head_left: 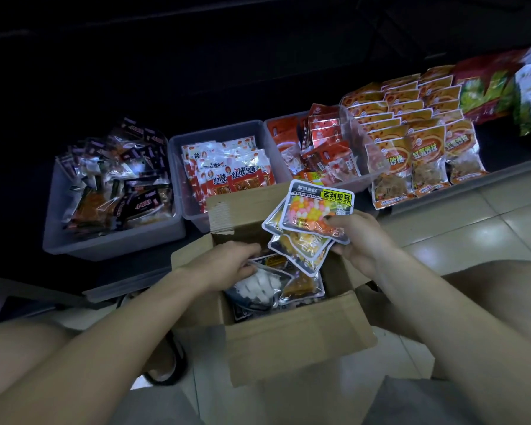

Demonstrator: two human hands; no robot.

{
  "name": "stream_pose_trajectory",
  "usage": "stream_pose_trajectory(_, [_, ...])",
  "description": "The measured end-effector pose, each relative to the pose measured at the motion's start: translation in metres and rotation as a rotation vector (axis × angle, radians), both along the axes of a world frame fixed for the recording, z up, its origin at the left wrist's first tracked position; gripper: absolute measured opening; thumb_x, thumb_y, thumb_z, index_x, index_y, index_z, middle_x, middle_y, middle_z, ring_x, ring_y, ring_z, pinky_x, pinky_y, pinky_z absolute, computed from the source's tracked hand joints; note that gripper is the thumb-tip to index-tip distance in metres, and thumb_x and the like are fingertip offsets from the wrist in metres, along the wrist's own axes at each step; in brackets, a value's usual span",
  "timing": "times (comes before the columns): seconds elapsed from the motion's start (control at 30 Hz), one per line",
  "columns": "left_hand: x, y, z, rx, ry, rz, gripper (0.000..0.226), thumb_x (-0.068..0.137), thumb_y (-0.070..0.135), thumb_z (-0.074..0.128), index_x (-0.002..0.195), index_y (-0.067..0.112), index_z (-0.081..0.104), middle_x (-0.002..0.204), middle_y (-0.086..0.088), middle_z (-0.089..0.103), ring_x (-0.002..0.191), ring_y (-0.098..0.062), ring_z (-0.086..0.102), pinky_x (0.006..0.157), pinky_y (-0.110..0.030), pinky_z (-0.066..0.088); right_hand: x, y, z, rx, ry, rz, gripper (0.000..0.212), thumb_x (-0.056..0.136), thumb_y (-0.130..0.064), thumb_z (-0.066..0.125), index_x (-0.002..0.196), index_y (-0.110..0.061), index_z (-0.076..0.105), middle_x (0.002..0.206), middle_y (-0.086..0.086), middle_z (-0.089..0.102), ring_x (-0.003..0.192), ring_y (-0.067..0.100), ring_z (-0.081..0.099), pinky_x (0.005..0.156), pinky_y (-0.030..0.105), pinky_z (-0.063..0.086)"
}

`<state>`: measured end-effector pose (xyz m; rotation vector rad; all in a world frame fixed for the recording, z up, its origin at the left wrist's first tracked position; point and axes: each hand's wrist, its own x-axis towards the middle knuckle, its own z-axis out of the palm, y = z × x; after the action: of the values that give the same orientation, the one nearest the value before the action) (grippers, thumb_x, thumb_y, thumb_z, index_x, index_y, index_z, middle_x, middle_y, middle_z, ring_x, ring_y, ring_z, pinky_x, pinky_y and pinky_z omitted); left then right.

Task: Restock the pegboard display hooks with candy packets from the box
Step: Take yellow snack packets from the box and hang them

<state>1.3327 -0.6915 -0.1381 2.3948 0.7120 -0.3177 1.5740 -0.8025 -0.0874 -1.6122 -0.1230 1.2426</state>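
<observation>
The right hand (360,237) pinches a loose fan of packets (310,222) that may slip while the left hand (227,265) grips another in the box (298,342).

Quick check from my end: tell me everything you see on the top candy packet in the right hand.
The top candy packet is glossy plastic, dark-bordered, with a clear window showing pink, yellow, orange and white round candies and a yellow-green label strip. It faces the camera, tilted, fanned over other packets above the open cardboard box. The right hand pinches its lower right corner.

Matt brown cardboard box (288,342); glossy plastic candy packets (316,210); translucent smooth plastic bins (111,240); shiny glazed floor tiles (472,222).
</observation>
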Motion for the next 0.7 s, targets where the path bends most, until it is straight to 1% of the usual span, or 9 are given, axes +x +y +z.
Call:
stream_pose_trajectory(0.1, [-0.005,0.001,0.002,-0.061,-0.030,0.066,0.033,0.103,0.024,0.064,0.081,0.034,0.040,0.082,0.009,0.052,0.076,-0.014,0.052,0.063,-0.034,0.037,0.000,0.002,-0.001,-0.011,0.033,-0.036,0.033,0.094,0.003,0.061,0.126,-0.001,0.063,0.119,0.015,0.074,0.100,0.026,0.073,0.077,0.039,0.060])
stream_pose_trajectory(0.17, [-0.007,0.003,0.005,-0.112,-0.051,0.118,0.030,0.103,0.024,0.064,0.083,0.029,0.043,0.078,0.008,0.050,0.067,-0.006,0.046,0.058,-0.030,0.032,0.002,0.003,0.001,-0.007,0.039,-0.054,0.032,0.093,0.002,0.060,0.124,-0.002,0.065,0.118,0.015,0.075,0.101,0.026,0.073,0.078,0.038,0.060])
stream_pose_trajectory(0.2, [-0.008,0.004,0.007,-0.122,-0.061,0.139,0.027,0.104,0.023,0.064,0.085,0.024,0.045,0.078,0.006,0.050,0.065,-0.007,0.044,0.058,-0.030,0.031,0.003,0.003,0.002,-0.001,0.046,-0.071,0.031,0.092,0.002,0.060,0.122,-0.003,0.066,0.118,0.015,0.075,0.103,0.027,0.073,0.078,0.038,0.060])
stream_pose_trajectory(0.27, [-0.010,0.007,0.013,-0.106,-0.082,0.174,0.026,0.101,0.021,0.066,0.087,0.020,0.045,0.077,0.004,0.048,0.064,-0.008,0.041,0.058,-0.029,0.029,0.006,0.004,0.004,0.017,0.056,-0.098,0.031,0.091,0.001,0.060,0.121,-0.004,0.067,0.120,0.015,0.075,0.108,0.028,0.072,0.082,0.038,0.059])
stream_pose_trajectory(0.37, [-0.012,0.010,0.017,-0.080,-0.106,0.234,0.036,0.094,0.018,0.075,0.085,0.024,0.040,0.075,0.005,0.045,0.063,-0.010,0.037,0.058,-0.033,0.029,0.007,0.007,0.005,0.042,0.058,-0.126,0.035,0.091,0.000,0.060,0.126,-0.004,0.066,0.121,0.014,0.075,0.109,0.028,0.072,0.081,0.038,0.059])
stream_pose_trajectory(0.5, [-0.011,0.005,0.014,-0.048,-0.107,0.283,0.040,0.089,0.028,0.080,0.088,0.025,0.040,0.079,-0.001,0.054,0.067,-0.016,0.042,0.060,-0.037,0.034,0.003,0.011,0.001,0.050,0.063,-0.122,0.037,0.090,0.001,0.062,0.126,-0.004,0.067,0.120,0.013,0.075,0.112,0.029,0.072,0.084,0.041,0.060])
stream_pose_trajectory(0.57, [-0.010,0.006,0.013,-0.046,-0.143,0.287,0.037,0.090,0.032,0.079,0.089,0.024,0.043,0.082,-0.005,0.059,0.068,-0.017,0.044,0.061,-0.037,0.035,0.002,0.011,-0.002,0.046,0.067,-0.116,0.037,0.089,0.001,0.063,0.125,-0.004,0.067,0.119,0.013,0.076,0.111,0.029,0.072,0.086,0.042,0.060])
stream_pose_trajectory(0.63, [-0.009,0.007,0.012,-0.050,-0.174,0.279,0.034,0.095,0.032,0.075,0.084,0.024,0.044,0.078,-0.001,0.056,0.068,-0.015,0.043,0.061,-0.036,0.034,0.001,0.011,-0.004,0.052,0.076,-0.115,0.035,0.089,0.001,0.063,0.124,-0.004,0.067,0.118,0.013,0.076,0.109,0.028,0.073,0.086,0.042,0.060])
stream_pose_trajectory(0.7, [-0.007,0.007,0.010,-0.051,-0.188,0.286,0.034,0.100,0.030,0.069,0.078,0.025,0.044,0.073,0.005,0.052,0.068,-0.015,0.045,0.062,-0.038,0.036,0.000,0.011,-0.003,0.060,0.088,-0.115,0.032,0.090,0.002,0.063,0.121,-0.004,0.067,0.116,0.012,0.076,0.105,0.027,0.073,0.081,0.040,0.060])
